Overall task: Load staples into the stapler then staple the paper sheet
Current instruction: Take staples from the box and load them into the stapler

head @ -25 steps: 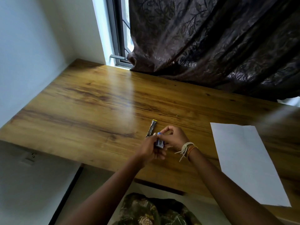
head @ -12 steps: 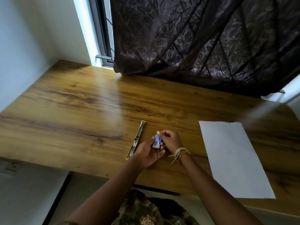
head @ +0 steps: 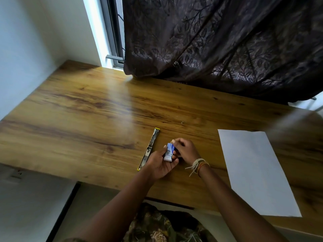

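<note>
Wooden and warm in grain, the table point(head: 87, 119) carries all the things of the task. Near its front edge a small blue-and-white staple box point(head: 169, 152) is held in the fingers of the left hand point(head: 161, 165), closed around its lower part, while the right hand point(head: 186, 151) is curled over its far end, fingertips pinched there — probably to open the flap. Just to the left of the hands the stapler point(head: 149, 151) is laid flat and opened out, a long metal strip with yellow ends. The paper sheet point(head: 253, 172) lies well apart on the right, untouched. The box is judged to be light, thin card, easily crushed, so it should be taken by its narrow sides; a staple strip inside would be stiff but brittle, best lifted by its ends. Some writing is seen on the blue face of the box, but it cannot be read.
</note>
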Demonstrator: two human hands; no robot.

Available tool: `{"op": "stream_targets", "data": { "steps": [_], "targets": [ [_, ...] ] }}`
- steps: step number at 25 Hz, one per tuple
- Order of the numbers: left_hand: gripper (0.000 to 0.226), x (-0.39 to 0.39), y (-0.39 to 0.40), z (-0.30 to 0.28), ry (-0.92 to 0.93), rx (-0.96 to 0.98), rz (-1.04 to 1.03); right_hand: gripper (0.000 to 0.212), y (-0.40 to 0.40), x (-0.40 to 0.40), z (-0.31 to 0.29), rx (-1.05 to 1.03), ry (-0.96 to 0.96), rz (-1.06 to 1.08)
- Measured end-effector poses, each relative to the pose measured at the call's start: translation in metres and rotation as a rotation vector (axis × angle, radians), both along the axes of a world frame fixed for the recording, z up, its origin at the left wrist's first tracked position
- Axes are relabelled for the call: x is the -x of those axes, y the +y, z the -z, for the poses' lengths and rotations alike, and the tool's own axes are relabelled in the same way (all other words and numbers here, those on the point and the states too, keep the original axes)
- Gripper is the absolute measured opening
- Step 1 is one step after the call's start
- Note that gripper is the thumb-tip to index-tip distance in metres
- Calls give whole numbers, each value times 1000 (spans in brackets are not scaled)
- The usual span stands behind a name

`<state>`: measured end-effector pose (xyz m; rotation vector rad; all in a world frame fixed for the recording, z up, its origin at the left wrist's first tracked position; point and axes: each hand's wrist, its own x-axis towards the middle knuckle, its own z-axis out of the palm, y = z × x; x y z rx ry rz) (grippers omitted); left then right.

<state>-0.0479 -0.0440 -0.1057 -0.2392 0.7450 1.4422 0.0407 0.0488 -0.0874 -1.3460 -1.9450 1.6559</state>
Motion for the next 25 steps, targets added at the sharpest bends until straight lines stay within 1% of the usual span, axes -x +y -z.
{"op": "stream_targets", "data": {
  "steps": [1, 2, 4, 6, 8, 10, 12, 16, 18, 20, 22, 25],
  "targets": [
    [38, 0, 2, 0, -8, -1, -25, 14, -2, -1, 0, -5, 42, 42],
    [38, -1, 4, -1, -17, -6, -70, 11, -4, -3, 0, -52, 73, 93],
    [37, -3, 11, -3, -46, -20, -205, 13, -9, -9, 5, -239, 74, 181],
    [37, -4, 18, -5, -69, -43, -291, 16, -12, -16, 9, -391, 58, 185],
    [42, -4, 21, -8, -54, -67, -259, 22, -16, -19, 14, -426, 49, 97],
    [47, -3, 21, -10, -9, -78, -188, 34, -18, -19, 18, -456, 3, 10],
    [48, -4, 20, -9, 47, -85, -154, 41, -18, -18, 20, -531, -40, -7],
    [40, -4, 19, -8, 101, -93, -177, 36, -14, -14, 20, -668, -92, 20],
    [28, -3, 19, -8, 128, -69, -190, 32, -10, -13, 19, -680, -84, 26],
    [17, -2, 21, -8, 170, -12, -201, 30, -3, -14, 17, -642, -60, 21],
    [14, -3, 25, -7, 207, 48, -208, 29, 4, -16, 16, -594, -45, 4],
    [12, -4, 29, -7, 215, 93, -222, 29, 10, -18, 14, -483, -13, 5]
  ]
}}
